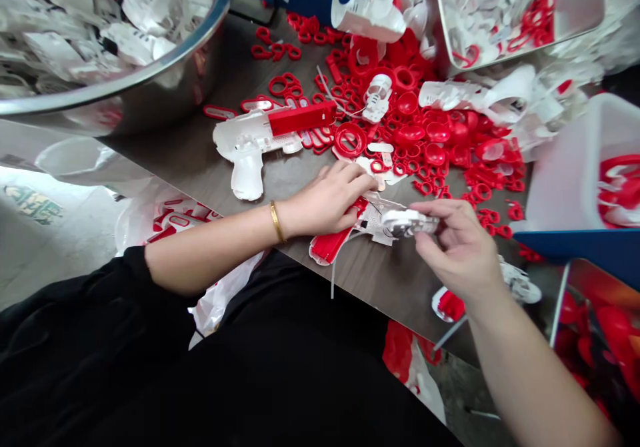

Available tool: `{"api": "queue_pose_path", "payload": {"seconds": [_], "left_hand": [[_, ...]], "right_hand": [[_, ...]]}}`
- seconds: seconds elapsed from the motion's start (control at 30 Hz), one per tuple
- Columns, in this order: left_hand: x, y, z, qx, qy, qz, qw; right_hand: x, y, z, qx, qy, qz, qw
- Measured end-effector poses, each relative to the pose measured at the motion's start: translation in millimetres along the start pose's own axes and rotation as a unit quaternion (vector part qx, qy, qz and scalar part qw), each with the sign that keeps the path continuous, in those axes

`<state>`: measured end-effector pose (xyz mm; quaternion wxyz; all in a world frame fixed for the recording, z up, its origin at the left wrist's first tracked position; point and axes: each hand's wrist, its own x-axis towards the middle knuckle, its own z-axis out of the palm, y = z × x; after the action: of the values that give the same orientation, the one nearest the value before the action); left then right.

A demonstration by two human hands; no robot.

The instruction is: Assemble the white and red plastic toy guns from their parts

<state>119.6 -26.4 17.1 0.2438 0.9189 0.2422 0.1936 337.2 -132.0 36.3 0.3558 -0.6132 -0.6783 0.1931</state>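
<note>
My left hand (333, 200), closed over the middle of a red and white toy gun shell (330, 243), presses it on the table near the front edge. The shell's inner side faces up, and a thin clear tube (333, 277) hangs from it over the table. Between the thumb and fingers of my right hand (457, 243) is a small white plastic mechanism (407, 222) with dark wires, held over the shell's right end. Whether the two parts touch, I cannot tell. Behind my left hand lies another white toy gun shell (245, 147) with a red top piece (303, 119).
A steel bowl (220, 27) of white parts stands at the left. Loose red rings and caps (410, 133) pile up behind my hands. A metal tray (580, 7) and a plastic bin (565, 167) hold parts on the right. Another white mechanism (520, 283) lies by my right wrist.
</note>
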Motion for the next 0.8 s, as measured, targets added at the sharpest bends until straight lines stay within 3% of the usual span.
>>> {"api": "queue_pose_path", "payload": {"seconds": [0.13,0.23,0.3,0.4,0.5,0.63,0.8], "left_hand": [[8.7,5.5,-8.6,0.012,-0.006,0.079,0.997],[15.9,6.5,-12.7,-0.016,-0.024,0.095,0.995],[18.8,5.9,-13.3,-0.052,-0.016,0.094,0.994],[21.1,5.0,-11.6,-0.106,0.033,0.085,0.990],[22.2,4.4,-8.4,-0.143,0.080,0.050,0.985],[18.9,1.5,-2.5,-0.173,0.098,0.070,0.978],[8.9,-0.1,2.0,-0.075,0.028,0.084,0.993]], "right_hand": [[24.2,-22.4,-3.8,-0.086,-0.052,-0.143,0.985],[33.3,-26.7,-1.9,-0.093,-0.065,-0.182,0.977],[31.0,-26.1,0.0,-0.085,-0.026,-0.157,0.984],[21.2,-25.8,3.6,0.013,0.033,-0.047,0.998],[15.3,-28.4,8.1,0.057,-0.011,0.051,0.997],[17.6,-28.7,10.0,0.065,-0.062,0.078,0.993],[18.2,-21.2,4.0,0.121,-0.087,0.076,0.986]]}}
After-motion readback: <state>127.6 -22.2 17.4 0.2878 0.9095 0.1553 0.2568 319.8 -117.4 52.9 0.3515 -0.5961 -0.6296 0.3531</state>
